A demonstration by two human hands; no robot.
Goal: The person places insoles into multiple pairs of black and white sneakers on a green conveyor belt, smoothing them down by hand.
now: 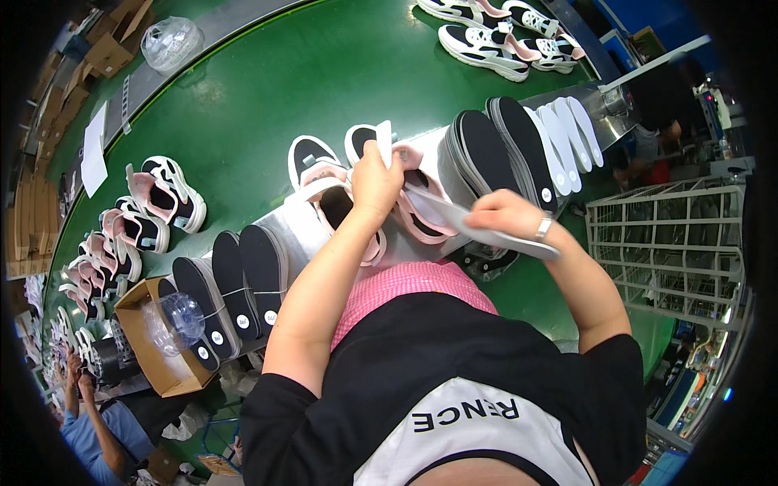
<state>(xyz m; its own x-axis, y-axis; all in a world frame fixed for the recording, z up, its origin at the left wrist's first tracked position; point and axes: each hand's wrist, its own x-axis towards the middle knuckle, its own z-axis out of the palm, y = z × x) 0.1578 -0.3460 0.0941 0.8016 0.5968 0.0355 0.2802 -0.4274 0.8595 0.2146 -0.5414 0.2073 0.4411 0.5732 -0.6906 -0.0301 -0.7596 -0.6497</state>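
A pair of black, white and pink sneakers lies before me, toes pointing away. My left hand (pixel 378 182) is closed at the tongue of the right sneaker (pixel 429 228); a flat white piece (pixel 384 142) stands up at its fingers, and I cannot make out whether it is part of the shoe. My right hand (pixel 504 215) pinches a pale grey insole (pixel 519 242), whose front end reaches into that sneaker's opening. Beside my left forearm sits the left sneaker (pixel 309 154), partly hidden by it.
Stacked black insoles (pixel 478 150) and white insoles (pixel 559 142) lie to the right, with more black insoles (pixel 263 259) at left by a cardboard box (pixel 174 368). Other sneakers (pixel 166 194) stand on the green belt (pixel 267 89). A wire rack (pixel 664 243) is at right. A co-worker (pixel 105 429) is lower left.
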